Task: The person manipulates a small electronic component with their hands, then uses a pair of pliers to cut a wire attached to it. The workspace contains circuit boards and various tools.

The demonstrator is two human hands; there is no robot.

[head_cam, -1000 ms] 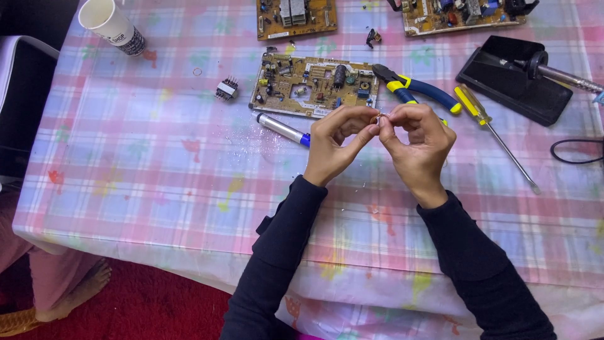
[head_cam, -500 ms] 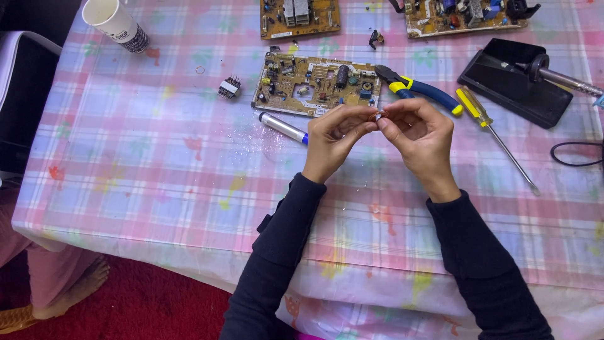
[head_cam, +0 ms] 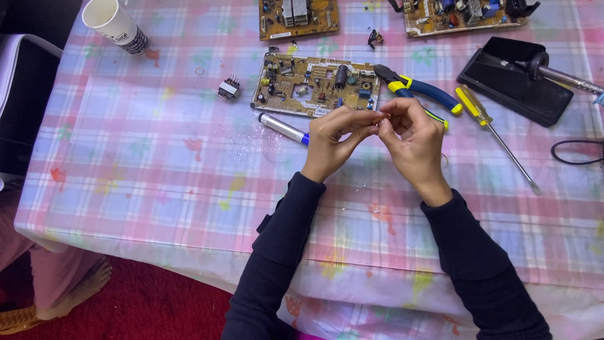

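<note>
1. There is one view only, from a camera worn on the person's head.
2. It looks steeply down onto the worktop (head_cam: 145,164), nearly overhead.
3. It sits close: the hands fill the frame's centre, the sleeves run to the bottom edge.
4. The floor (head_cam: 145,302) shows at lower left.

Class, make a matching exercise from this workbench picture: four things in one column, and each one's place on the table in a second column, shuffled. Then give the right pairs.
Things:
1. paper cup
2. screwdriver
3. pliers
4. pen

Places:
A. right of the pliers, yellow handle away from the person
B. far left corner of the table
C. just below the nearest circuit board, left of the left hand
D. right of the nearest circuit board, partly behind the right hand

Pairs: 1-B, 2-A, 3-D, 4-C
</note>
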